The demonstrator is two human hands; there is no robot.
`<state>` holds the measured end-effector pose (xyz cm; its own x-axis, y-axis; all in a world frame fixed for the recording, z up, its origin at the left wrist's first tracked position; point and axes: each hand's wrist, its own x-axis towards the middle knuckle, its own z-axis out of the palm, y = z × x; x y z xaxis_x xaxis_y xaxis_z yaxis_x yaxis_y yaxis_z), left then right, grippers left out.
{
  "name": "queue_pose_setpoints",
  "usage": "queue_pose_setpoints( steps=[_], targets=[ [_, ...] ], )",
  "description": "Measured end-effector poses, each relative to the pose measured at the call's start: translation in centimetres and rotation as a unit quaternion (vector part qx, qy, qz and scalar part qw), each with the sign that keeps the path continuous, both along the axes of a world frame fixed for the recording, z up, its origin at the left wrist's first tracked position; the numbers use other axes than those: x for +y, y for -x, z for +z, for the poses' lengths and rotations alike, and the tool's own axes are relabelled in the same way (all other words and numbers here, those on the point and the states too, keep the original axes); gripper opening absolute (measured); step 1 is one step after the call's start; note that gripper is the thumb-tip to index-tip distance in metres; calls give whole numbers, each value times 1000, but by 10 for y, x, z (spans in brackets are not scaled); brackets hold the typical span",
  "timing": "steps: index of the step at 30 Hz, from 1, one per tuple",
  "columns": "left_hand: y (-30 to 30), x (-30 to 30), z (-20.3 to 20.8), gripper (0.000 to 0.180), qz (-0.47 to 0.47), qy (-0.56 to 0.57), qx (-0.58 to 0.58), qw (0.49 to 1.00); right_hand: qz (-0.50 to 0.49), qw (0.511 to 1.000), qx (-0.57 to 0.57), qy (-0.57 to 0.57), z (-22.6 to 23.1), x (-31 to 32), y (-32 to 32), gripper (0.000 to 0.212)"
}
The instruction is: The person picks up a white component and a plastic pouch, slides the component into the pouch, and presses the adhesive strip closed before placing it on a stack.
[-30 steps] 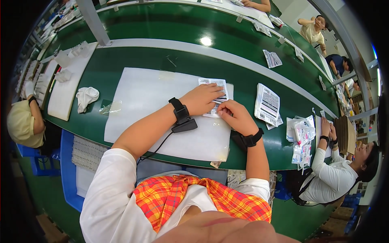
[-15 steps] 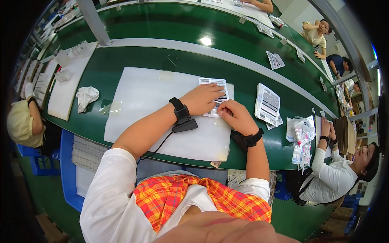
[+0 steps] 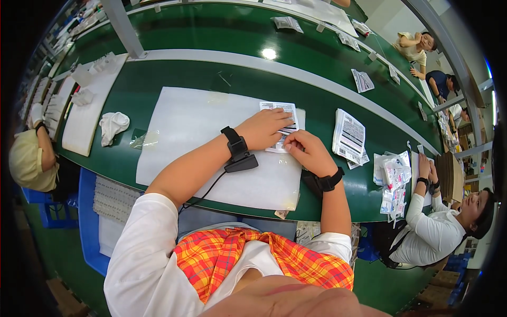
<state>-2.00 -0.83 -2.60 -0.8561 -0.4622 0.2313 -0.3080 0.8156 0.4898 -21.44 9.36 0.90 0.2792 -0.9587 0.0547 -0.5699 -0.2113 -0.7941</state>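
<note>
Head view, looking down. Your left hand (image 3: 266, 128) lies flat, fingers extended, pressing on a small printed packet (image 3: 280, 122) that rests on the white foam mat (image 3: 200, 137) at the middle of the green counter (image 3: 174, 74). Your right hand (image 3: 309, 150) meets the packet's lower edge with fingers curled as if pinching; whether it actually grips the edge cannot be told from here. The step in hand appears to be pinning and working the packet's near edge. The next move probably calls for steady downward pressure from the left hand while the right fingertips keep to that edge. The packet's long axis runs roughly 12 to 6 o'clock, its far end toward 12. A stack of similar packets (image 3: 348, 136) lies at 3 o'clock, a crumpled white cloth (image 3: 113, 126) at 9 o'clock.
</note>
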Motion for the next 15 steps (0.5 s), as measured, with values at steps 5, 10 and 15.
queue_pose_setpoints(
  steps=[5, 10, 15],
  targets=[
    [0, 0, 0, 52, -1, -3, 5, 1000, 0, 1000, -2, 0, 0, 0, 0, 12],
    [1, 0, -4, 48, 1, 13, 20, 1000, -3, 1000, 0, -1, 0, 0, 0, 12],
    [1, 0, -6, 51, 3, 9, 10, 1000, -2, 1000, -1, 1, 0, 0, 0, 12]
  ],
)
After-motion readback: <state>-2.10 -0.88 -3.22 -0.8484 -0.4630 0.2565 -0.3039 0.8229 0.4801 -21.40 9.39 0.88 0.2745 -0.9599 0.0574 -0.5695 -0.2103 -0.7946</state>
